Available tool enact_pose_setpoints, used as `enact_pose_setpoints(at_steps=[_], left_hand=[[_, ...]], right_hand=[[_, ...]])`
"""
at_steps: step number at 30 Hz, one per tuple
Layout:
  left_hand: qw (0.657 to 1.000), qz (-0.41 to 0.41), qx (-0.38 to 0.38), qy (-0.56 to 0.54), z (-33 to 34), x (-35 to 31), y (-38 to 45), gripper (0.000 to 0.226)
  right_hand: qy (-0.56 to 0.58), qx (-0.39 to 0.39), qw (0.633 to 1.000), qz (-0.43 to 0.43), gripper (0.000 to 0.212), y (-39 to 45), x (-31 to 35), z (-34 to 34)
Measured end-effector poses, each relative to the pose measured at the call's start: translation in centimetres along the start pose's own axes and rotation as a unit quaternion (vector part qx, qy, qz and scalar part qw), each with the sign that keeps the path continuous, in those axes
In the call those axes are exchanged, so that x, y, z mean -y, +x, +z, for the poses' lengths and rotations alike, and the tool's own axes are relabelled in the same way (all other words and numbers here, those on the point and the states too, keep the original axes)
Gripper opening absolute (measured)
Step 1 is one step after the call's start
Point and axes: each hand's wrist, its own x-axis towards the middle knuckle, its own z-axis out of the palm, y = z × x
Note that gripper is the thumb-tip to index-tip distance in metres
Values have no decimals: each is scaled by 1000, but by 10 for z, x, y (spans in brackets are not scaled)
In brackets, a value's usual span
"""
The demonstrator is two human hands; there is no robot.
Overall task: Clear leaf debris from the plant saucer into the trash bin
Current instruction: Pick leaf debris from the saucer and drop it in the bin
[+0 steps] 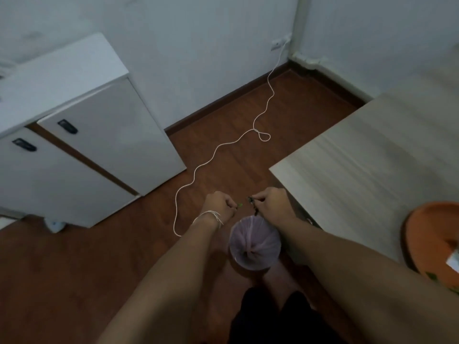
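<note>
A: A dim room with pale walls point(198, 45) and a reddish-brown wooden floor point(62, 269); a white cabinet point(82, 135) with two dark handles stands at left, a light wood-grain table point(372, 157) at right.

B: And the white line across the boards?

A: A thin white cord point(213, 152) runs from a wall socket point(277, 43) near the corner and snakes over the floor to a point just left of the person's left arm.

B: The hands?

A: Both reach forward, side by side and close together, above the far rim of a small trash bin point(255, 243) lined with a pale plastic bag, which stands on the floor by the table's corner. The left hand point(219, 203), a white string tied at its wrist, pinches a small green leaf scrap point(240, 206). The right hand point(272, 203) pinches darker leaf debris point(253, 204), part of it dangling toward the bin.

B: The saucer?

A: The orange plant saucer point(422, 234) sits on the table at the right edge, with leaf bits at its near rim.

B: Any readable writing?

A: None; the picture is too blurred to show labels.
</note>
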Motion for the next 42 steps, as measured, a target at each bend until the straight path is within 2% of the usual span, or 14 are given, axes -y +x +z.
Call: enact_pose_setpoints(at_steps=[14, 23, 27, 30, 34, 42], left_hand=[[999, -37, 17, -18, 43, 5, -2, 12], [998, -16, 62, -2, 63, 12, 3, 19], [997, -6, 81, 6, 67, 11, 1, 20], [995, -8, 94, 18, 68, 13, -1, 19], [997, -8, 79, 24, 66, 12, -4, 20], [998, -8, 51, 20, 62, -8, -16, 23]], right_hand=[[-16, 61, 998, 2, 16, -8, -29, 18], [-26, 102, 992, 62, 20, -16, -49, 30], [-28, 102, 992, 70, 31, -21, -55, 32], [-16, 107, 991, 76, 28, -22, -61, 32], [13, 102, 992, 76, 23, -25, -66, 24], [32, 60, 994, 83, 29, -37, -78, -11]])
